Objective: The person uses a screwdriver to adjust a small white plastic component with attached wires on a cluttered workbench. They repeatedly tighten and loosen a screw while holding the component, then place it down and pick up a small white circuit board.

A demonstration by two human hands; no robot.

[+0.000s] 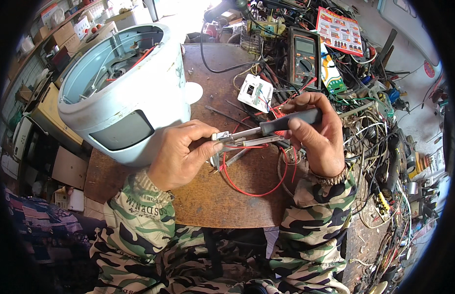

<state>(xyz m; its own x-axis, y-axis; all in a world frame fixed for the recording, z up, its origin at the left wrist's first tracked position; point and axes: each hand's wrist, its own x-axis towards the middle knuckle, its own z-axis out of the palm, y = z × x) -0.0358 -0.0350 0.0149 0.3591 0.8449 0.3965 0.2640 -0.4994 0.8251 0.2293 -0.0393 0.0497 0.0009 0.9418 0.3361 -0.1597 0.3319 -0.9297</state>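
Between the thumb and forefinger of my left hand point(183, 153) is pinched a small whitish part with metal on it point(220, 136), its kind too small to tell. A screwdriver point(290, 122) with a dark grey handle lies in the fingers of my right hand point(318, 134). Its shaft points left, and the tip meets the small part or lies right by it. A red wire point(252, 195) loops below both hands. Under the screwdriver are slim metal tools point(239, 157), partly hidden, with another red wire across them.
A large pale blue round appliance housing point(168, 105), open on top, stands at the left of the wooden table point(227, 206). Beyond my hands lie a white square wall plate point(256, 93) and a multimeter point(304, 56). Tangled cables point(369, 132) and a red printed sheet point(339, 30) crowd the right.
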